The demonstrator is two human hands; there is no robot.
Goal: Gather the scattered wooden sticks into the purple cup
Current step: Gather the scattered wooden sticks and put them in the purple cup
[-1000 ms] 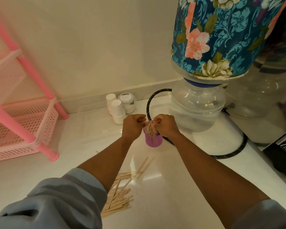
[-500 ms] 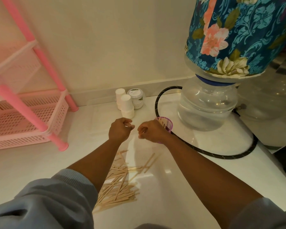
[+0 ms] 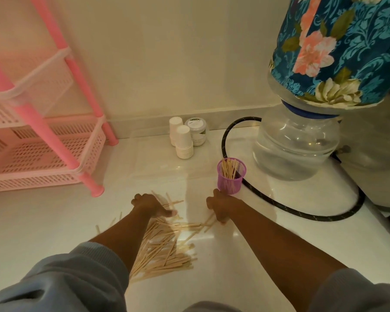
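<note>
Wooden sticks lie heaped on the white floor right of the pink rack. The left hand rests flat on them; the right hand seems to pinch one, beside the purple cup and black hose.

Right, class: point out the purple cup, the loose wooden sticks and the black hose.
purple cup (image 3: 229, 184), head view, on its mesh side wall.
wooden sticks (image 3: 164, 248), head view, middle of the loose pile.
black hose (image 3: 279, 205), head view, on its front curve.
</note>
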